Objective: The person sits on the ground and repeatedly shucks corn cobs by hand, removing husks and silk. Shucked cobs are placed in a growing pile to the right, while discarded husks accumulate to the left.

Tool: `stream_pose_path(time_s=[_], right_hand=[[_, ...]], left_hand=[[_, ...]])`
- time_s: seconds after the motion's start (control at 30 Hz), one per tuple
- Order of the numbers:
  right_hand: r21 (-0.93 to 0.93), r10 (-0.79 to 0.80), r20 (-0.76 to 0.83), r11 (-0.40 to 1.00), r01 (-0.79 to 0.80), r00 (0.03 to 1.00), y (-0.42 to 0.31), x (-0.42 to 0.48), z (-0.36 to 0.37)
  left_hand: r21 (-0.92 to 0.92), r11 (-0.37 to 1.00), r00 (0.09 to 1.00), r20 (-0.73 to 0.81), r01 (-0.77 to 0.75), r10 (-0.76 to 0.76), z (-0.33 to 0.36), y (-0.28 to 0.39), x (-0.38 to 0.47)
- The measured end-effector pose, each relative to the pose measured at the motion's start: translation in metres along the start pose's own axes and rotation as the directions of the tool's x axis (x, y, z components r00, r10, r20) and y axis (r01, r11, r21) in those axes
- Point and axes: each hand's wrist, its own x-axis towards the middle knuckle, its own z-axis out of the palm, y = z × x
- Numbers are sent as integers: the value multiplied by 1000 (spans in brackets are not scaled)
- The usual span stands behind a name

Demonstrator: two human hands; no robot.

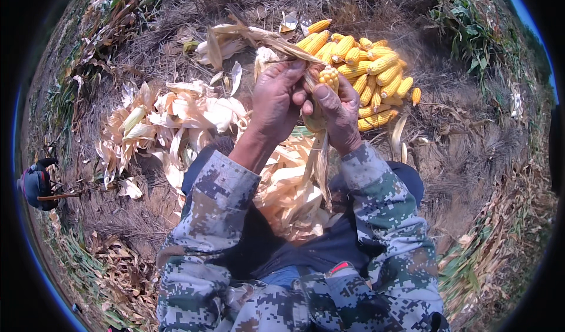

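Note:
Both hands meet in front of me around one ear of corn (329, 77), whose yellow kernels show at the top. My right hand (339, 107) grips the ear, its thumb lying along the near side. Pinched in my left hand (278, 96) is a dry strip of husk (291, 47) that runs up and to the left from the ear. Loose husk (322, 155) hangs below the ear between my forearms. The ear's lower part is hidden by fingers and husk. Just beyond my right hand lies a pile of husked yellow corn ears (382, 67).
Pale husks (185, 107) are heaped to the left, and more husks (287, 190) lie between my legs. Dry straw and soil (459, 146) surround me. Corn stalks (507, 226) lie at the right. Another person (37, 184) is at the far left edge.

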Motion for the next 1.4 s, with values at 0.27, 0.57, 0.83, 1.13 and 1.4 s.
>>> stream_pose_path(time_s=[0.27,0.57,0.83,1.13,1.4], right_hand=[[-376,2,92,926,33,996,-9,-2,-12],[-341,-41,-14,940,34,999,-1,1,7],[-173,-81,-152,983,54,985,-15,10,8],[396,158,-236,917,-54,959,-54,31,-25],[236,306,-147,934,-267,941,-32,34,-44]], left_hand=[[721,693,998,-49,5,43,6,15,-3],[199,972,940,-338,124,-50,3,-4,5],[19,1000,945,-327,4,2,21,-2,0],[616,766,982,87,-185,168,34,-13,-19],[772,398,821,268,-496,505,10,-12,2]])
